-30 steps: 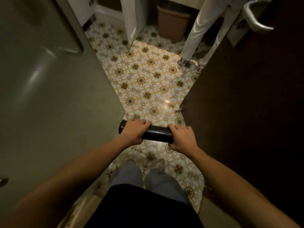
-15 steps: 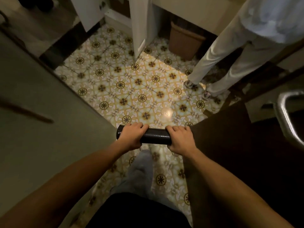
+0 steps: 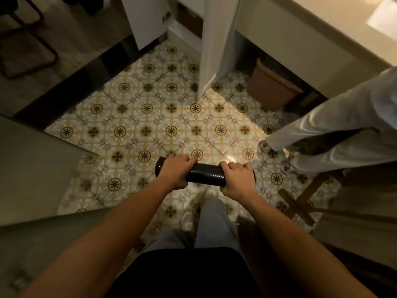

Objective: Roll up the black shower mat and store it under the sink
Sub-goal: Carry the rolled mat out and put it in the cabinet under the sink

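The black shower mat [image 3: 204, 174], rolled into a tight, glossy cylinder, is held level between both hands: the left hand [image 3: 174, 171] wraps its left end, the right hand [image 3: 235, 179] its right end, each clamped around the roll, hiding much of it. Beneath them lies patterned yellow-and-white tile floor [image 3: 133, 117]. Ahead of the hands stands an open white cabinet door [image 3: 214, 46], now nearer than half a second ago; the dark door has left view. Another person's white trousers [image 3: 326, 125], right of the hands, are cut off.
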`<state>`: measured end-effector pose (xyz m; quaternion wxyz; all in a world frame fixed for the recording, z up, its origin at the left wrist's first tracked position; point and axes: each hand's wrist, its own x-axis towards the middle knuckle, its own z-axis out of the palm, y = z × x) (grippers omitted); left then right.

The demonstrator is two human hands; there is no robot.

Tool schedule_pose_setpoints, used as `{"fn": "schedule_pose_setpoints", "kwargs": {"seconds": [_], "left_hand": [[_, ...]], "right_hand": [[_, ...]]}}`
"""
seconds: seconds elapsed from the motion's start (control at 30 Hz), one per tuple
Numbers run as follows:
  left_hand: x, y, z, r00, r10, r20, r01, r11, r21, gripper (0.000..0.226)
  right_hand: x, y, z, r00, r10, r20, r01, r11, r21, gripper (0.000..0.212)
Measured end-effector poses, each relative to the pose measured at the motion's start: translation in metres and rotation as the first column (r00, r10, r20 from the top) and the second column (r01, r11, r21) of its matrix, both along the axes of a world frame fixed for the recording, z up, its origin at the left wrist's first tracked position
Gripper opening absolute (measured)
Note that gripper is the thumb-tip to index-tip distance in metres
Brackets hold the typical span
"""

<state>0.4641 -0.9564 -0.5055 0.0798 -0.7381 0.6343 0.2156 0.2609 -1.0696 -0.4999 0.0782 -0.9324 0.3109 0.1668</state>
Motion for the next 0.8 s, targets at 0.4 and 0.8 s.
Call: {"fn": "schedule_pose_setpoints", "kwargs": {"seconds": [0.4,0.8], "left_hand": [[0.143,-0.142,0.000,0.961,0.276,-0.026,-0.277,0.961,-0.019,0.061],[0.346,-0.227,-0.014,0.933,0.358,-0.030,-0.357,0.934,0.018,0.064]], "right_hand": [[0.181,-0.196,0.000,0.962,0.274,-0.005,-0.273,0.961,0.046,0.063],[0.397,-0.292,-0.013,0.941,0.338,0.011,-0.337,0.932,0.132,0.061]]}}
